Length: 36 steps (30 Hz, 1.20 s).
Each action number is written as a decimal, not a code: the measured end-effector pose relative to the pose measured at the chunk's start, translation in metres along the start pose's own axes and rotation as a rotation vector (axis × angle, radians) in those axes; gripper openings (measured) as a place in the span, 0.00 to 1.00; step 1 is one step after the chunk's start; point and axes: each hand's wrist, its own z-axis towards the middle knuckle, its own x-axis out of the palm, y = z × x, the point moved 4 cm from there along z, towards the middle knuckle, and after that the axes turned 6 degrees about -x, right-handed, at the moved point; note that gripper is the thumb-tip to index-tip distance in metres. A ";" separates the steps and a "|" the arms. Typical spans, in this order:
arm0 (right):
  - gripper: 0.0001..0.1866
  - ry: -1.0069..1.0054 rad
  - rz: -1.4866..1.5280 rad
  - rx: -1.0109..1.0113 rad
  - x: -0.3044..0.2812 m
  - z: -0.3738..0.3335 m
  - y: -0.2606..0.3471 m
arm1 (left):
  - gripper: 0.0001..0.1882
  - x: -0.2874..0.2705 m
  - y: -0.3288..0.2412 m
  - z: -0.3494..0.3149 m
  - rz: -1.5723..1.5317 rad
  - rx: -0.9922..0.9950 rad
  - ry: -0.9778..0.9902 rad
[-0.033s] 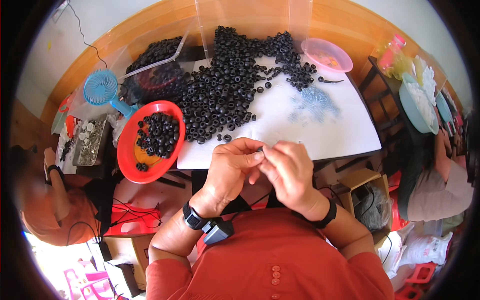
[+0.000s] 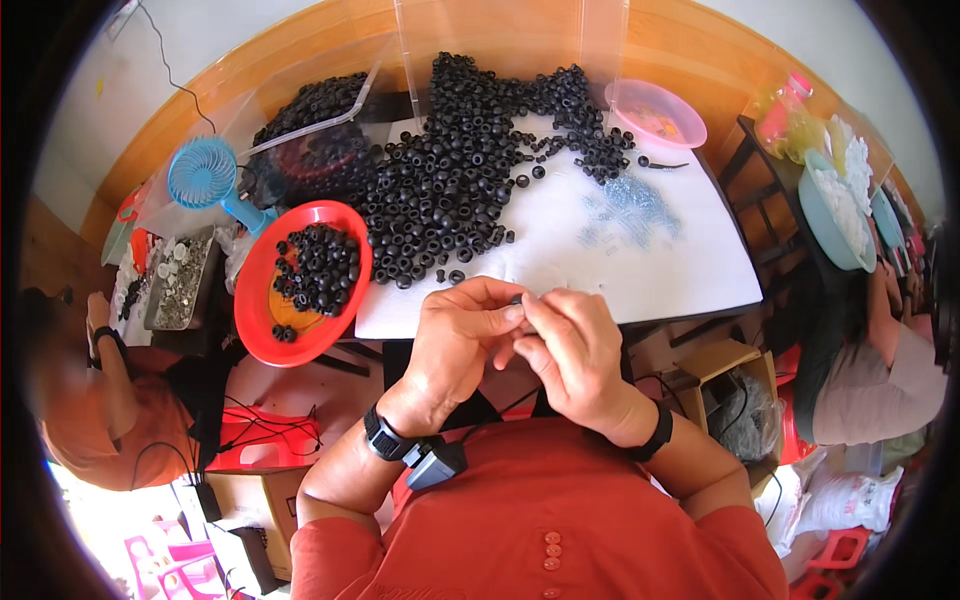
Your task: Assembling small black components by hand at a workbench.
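Note:
My left hand (image 2: 462,335) pinches a small black piece (image 2: 517,299) between thumb and forefinger, just past the table's near edge. It is mostly covered by fingertips. Against it, the fingers of my right hand (image 2: 575,350) are pressed together; whatever they grip is too small to make out. Beyond my hands a big heap of hollow black plastic pieces (image 2: 440,190) spreads over the white table top (image 2: 540,260). To its right lies a scatter of tiny clear bluish pieces (image 2: 630,208). A red bowl (image 2: 262,345) at the left holds more black pieces.
A blue fan (image 2: 203,172) and a clear bin of black pieces (image 2: 310,110) stand at the far left. A pink bowl (image 2: 690,128) sits at the back right. People work at both sides; a cardboard box (image 2: 722,358) stands below on the right.
My right hand's fingers have shifted slightly around the small piece, its lower fingers curling a little. My left hand stays nearly still, and the heap looks the same.

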 end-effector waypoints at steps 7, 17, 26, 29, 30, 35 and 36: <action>0.05 0.237 -0.005 0.293 0.009 0.046 -0.053 | 0.09 -0.018 -0.005 -0.012 0.029 0.078 0.024; 0.06 0.738 -0.297 0.234 0.063 0.062 -0.093 | 0.11 -0.034 0.001 -0.010 -0.141 0.122 0.150; 0.07 0.780 -0.361 0.185 0.043 0.047 -0.078 | 0.10 -0.036 0.004 -0.010 -0.198 0.162 0.172; 0.05 0.521 -0.216 0.163 0.039 0.044 -0.084 | 0.10 -0.038 0.005 -0.009 -0.214 0.146 0.183; 0.05 0.515 -0.209 0.170 0.039 0.042 -0.084 | 0.09 -0.038 0.005 -0.008 -0.190 0.140 0.153; 0.04 0.540 -0.225 0.131 0.040 0.040 -0.085 | 0.10 -0.035 0.004 -0.009 -0.174 0.147 0.139; 0.05 0.555 -0.250 0.133 0.041 0.041 -0.086 | 0.10 -0.035 0.004 -0.009 -0.167 0.149 0.132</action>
